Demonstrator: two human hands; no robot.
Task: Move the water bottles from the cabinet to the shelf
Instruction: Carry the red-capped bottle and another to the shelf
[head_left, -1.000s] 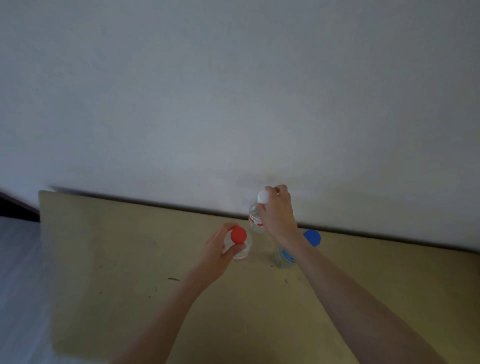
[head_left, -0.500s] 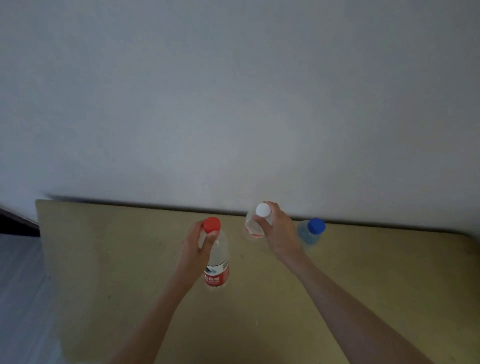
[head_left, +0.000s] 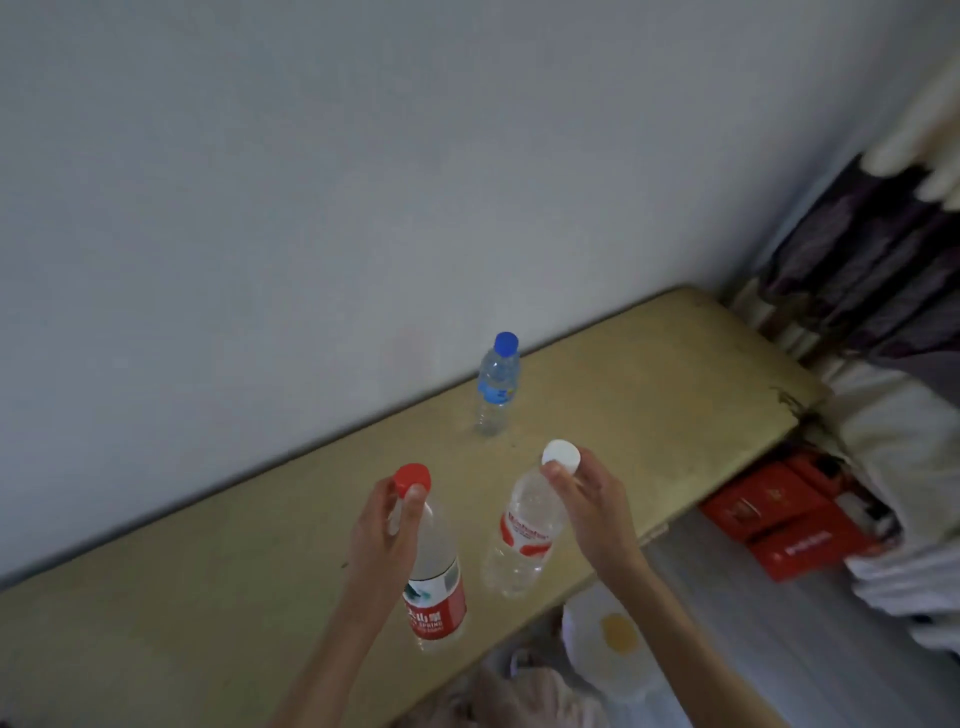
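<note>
- Left hand (head_left: 382, 525): closed around the neck of the red-cap bottle (head_left: 431, 566), fingers just under the cap.
- Right hand (head_left: 592, 499): closed around the neck of the white-cap bottle (head_left: 522, 535), thumb and fingers at the cap.
- Both bottles hang by the neck above the near part of the desk (head_left: 208, 597); whether their bases touch it cannot be told.
- Blue-cap bottle (head_left: 497, 384): upright on the desk close to the wall (head_left: 363, 182), well apart from both hands, not held.
- Step in hand, by judgement: carry the two gripped bottles to the shelf.
- Procedure: keep each bottle vertical; a neck grip lets the body swing, so move steadily and keep the two bottles apart.
- Set each base flat before letting go.
- Return for the blue-cap bottle.
- Not shown: the shelf; no destination can be identified.
- Motion blur obscures the label text.
- Red boxes (head_left: 779, 525) lie on the floor to the right; items below the desk edge are cut off and unclear.
</note>
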